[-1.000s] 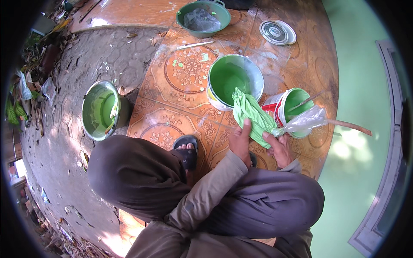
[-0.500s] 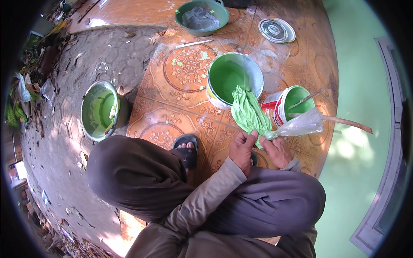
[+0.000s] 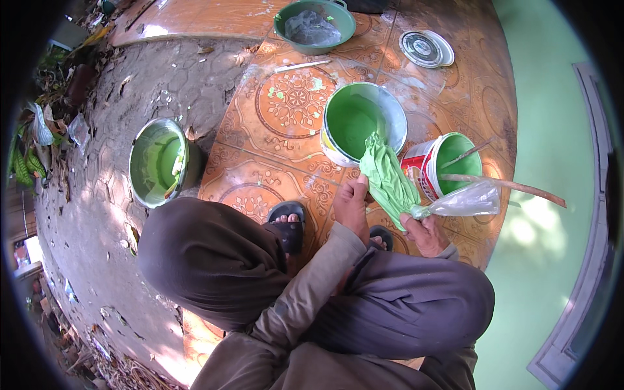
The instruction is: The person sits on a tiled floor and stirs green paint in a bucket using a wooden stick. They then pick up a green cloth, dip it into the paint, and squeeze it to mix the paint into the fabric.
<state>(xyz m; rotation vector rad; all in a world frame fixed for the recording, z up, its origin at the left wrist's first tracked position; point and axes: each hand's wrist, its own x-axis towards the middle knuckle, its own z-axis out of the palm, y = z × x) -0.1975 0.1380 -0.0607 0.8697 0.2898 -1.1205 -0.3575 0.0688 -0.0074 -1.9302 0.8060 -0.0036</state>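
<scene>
A crumpled plastic bag (image 3: 389, 182) smeared or filled with green paint slopes down from the rim of a wide paint bucket (image 3: 354, 123) toward me. Its lower end narrows to a knot, beyond which a clear, puffed plastic end (image 3: 467, 200) sticks out to the right. My right hand (image 3: 426, 235) grips the bag just below the knot. My left hand (image 3: 351, 205) is closed at the bag's left edge, thumb and fingers pinching there. Inside the wide bucket lies smooth green paint. Close by on the right, a smaller red and white paint bucket (image 3: 422, 170) holds green paint and sticks.
A long wooden stick (image 3: 520, 186) juts from the smaller bucket toward the green wall (image 3: 543, 130). Left on the ground stands a paint-stained pail (image 3: 133, 172). Farther off are a green basin (image 3: 348, 29) with clear plastic in it, a bucket lid (image 3: 426, 49) and a thin white stick (image 3: 302, 65).
My left hand has left the bag's knotted end and moved up and left along its edge. My right hand still holds the lower end, slightly lower. The view has shifted a little.
</scene>
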